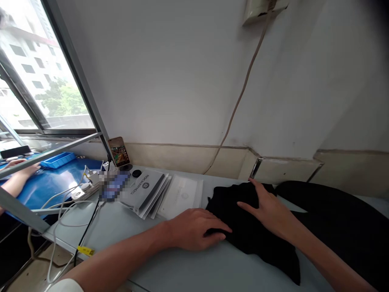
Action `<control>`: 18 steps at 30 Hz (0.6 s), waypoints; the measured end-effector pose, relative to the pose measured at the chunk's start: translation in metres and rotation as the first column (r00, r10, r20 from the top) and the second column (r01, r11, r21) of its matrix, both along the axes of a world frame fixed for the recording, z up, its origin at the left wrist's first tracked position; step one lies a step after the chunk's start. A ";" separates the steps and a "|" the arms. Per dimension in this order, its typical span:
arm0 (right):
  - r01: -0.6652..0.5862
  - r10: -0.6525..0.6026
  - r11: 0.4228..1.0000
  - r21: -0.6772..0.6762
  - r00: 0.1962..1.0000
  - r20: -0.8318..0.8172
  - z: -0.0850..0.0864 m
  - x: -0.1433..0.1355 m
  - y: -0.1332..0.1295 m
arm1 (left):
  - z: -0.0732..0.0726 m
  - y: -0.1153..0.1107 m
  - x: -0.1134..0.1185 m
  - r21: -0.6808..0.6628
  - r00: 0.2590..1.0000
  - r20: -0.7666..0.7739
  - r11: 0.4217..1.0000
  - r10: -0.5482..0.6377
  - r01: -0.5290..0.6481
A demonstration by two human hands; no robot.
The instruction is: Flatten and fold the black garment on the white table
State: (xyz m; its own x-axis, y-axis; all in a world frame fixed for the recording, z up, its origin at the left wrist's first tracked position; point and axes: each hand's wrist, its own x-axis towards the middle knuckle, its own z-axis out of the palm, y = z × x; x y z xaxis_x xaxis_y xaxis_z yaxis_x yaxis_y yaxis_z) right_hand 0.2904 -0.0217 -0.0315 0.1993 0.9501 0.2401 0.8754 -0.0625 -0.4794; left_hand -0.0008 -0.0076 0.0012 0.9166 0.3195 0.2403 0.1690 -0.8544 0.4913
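A piece of black cloth (243, 227), thin and soft-looking with an uneven outline, lies on the grey table. At its left edge my left hand (197, 229) has thumb and forefinger close together, with black fabric showing between them. My right hand (264, 207) rests over the cloth's upper right part, thumb and forefinger spread apart. More black fabric (340, 227) lies to the right, partly behind my right forearm. The exact kind of garment or item cannot be made out.
Left of the cloth are a clear plastic bag (182, 196) and stacked grey ROCKBROS packages (146, 188). A phone on a stand (119, 152) is by the wall. White cables (60, 219) hang at the left edge. Beyond a metal frame, another person's hand (28, 166) is near a blue tray (57, 160).
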 end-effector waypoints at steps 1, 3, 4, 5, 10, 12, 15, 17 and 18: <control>-0.026 0.026 1.000 0.004 1.000 -0.001 0.000 0.002 0.000 | 0.004 -0.004 0.001 -0.016 1.000 -0.011 1.000 -0.010 0.010; -0.045 0.046 0.999 0.024 0.998 -0.033 0.002 0.004 0.000 | 0.012 -0.011 0.002 -0.079 0.999 -0.028 0.997 -0.028 0.025; -0.042 0.044 0.998 0.039 0.997 -0.060 0.003 0.005 0.000 | 0.016 -0.013 0.003 -0.123 0.999 -0.029 0.992 -0.032 0.028; -0.042 0.046 0.998 0.053 0.995 -0.086 0.005 0.005 0.000 | 0.019 -0.015 0.003 -0.149 1.000 -0.016 0.989 -0.020 0.017; -0.126 0.147 0.985 0.116 0.970 -0.195 0.012 0.004 0.002 | 0.014 -0.006 0.002 -0.005 0.993 0.059 0.994 0.107 -0.107; -0.140 0.166 0.982 0.129 0.963 -0.213 0.012 0.003 0.001 | 0.008 -0.001 0.003 0.062 0.993 0.031 0.991 0.114 -0.116; -0.107 0.130 0.982 0.157 0.981 -0.144 0.016 -0.001 -0.003 | 0.004 0.004 0.004 0.151 0.988 0.008 0.976 0.155 -0.155; -0.063 0.072 0.982 0.178 0.997 -0.040 0.023 -0.006 -0.008 | 0.003 0.004 0.005 0.194 0.984 0.010 0.965 0.177 -0.176; -0.052 0.052 0.986 0.159 0.999 0.000 0.028 -0.011 -0.011 | 0.002 0.004 0.005 0.213 0.984 0.009 0.961 0.180 -0.178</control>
State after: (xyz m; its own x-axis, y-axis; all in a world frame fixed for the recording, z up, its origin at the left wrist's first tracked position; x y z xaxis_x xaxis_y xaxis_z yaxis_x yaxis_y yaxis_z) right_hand 0.2797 -0.0331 -0.0033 0.1522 0.9091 0.3879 0.8732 0.0602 -0.4837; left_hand 0.0043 -0.0039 0.0032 0.8517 0.4214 0.3115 0.3328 -0.8941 0.2997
